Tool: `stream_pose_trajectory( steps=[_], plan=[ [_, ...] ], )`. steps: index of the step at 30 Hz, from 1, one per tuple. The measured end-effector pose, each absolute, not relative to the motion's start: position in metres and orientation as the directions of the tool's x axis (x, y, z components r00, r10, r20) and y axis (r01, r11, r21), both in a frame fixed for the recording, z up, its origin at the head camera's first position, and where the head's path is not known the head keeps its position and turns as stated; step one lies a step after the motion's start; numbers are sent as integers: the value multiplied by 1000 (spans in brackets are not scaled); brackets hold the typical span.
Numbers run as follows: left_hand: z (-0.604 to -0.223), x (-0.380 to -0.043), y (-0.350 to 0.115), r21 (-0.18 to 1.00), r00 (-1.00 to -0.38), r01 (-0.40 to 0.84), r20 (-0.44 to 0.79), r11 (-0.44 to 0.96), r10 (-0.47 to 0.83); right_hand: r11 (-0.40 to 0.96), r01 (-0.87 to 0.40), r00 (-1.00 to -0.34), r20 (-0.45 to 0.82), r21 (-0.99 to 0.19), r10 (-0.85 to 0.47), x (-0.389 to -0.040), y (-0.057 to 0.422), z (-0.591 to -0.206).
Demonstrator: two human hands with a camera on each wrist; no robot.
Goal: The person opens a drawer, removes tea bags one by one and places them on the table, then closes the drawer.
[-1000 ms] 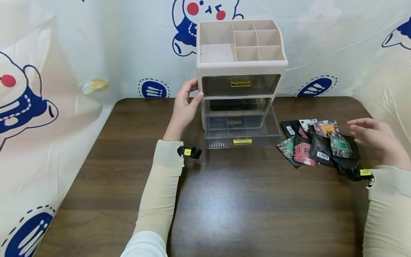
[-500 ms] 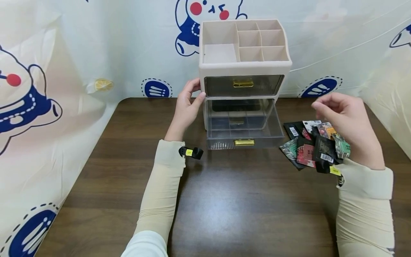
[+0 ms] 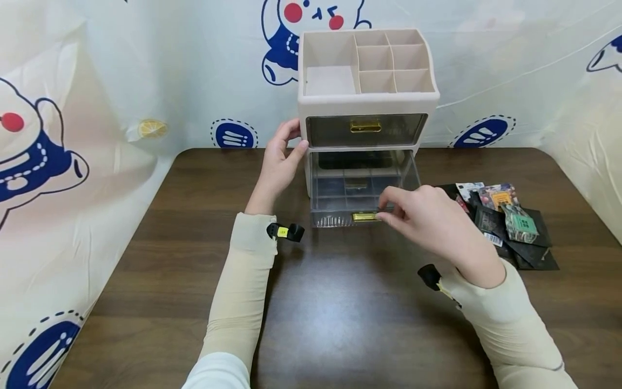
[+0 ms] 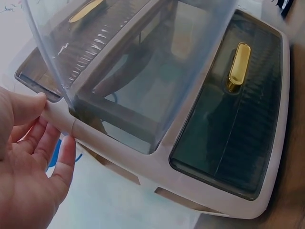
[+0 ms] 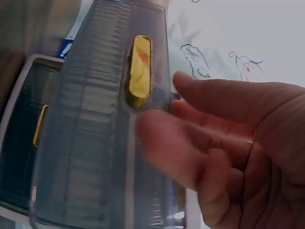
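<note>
A pale desktop organizer (image 3: 369,101) with tinted drawers and gold handles stands at the back of the table. Its middle drawer (image 3: 330,203) is pulled out; the upper drawer (image 3: 330,131) and lower drawer (image 4: 224,124) are closed. My left hand (image 3: 278,170) holds the organizer's left edge, thumb at the front and fingers along the side. At the open drawer's front, my right hand (image 3: 434,221) has bent fingers beside the gold handle (image 5: 141,69). A gap shows between its thumb and forefinger in the right wrist view, with the forefinger blurred and the handle not between them.
Right of the organizer lies a heap of small flat packets (image 3: 522,227), mostly black with coloured labels, partly behind my right hand. Compartments (image 3: 376,58) divide the organizer's top. A printed curtain (image 3: 194,65) hangs behind the brown table (image 3: 180,259).
My right hand has swung left from beside the packets, over them, to the front of the open drawer. The left hand keeps its place on the organizer, and the drawer stays pulled out.
</note>
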State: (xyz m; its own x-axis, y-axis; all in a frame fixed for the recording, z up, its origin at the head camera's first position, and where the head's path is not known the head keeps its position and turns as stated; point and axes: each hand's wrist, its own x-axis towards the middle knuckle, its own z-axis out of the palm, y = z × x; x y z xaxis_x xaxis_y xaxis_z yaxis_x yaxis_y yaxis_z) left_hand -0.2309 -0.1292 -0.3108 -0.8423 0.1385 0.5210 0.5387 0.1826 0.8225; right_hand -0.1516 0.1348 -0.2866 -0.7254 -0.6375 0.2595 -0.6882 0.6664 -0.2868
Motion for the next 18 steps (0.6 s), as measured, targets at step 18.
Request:
stream_pose_trajectory(
  steps=[18],
  plan=[
    [-312, -231, -128, 832, -851, 526, 512, 179, 121, 704, -708, -629, 505, -57, -592, -153, 117, -310]
  ],
)
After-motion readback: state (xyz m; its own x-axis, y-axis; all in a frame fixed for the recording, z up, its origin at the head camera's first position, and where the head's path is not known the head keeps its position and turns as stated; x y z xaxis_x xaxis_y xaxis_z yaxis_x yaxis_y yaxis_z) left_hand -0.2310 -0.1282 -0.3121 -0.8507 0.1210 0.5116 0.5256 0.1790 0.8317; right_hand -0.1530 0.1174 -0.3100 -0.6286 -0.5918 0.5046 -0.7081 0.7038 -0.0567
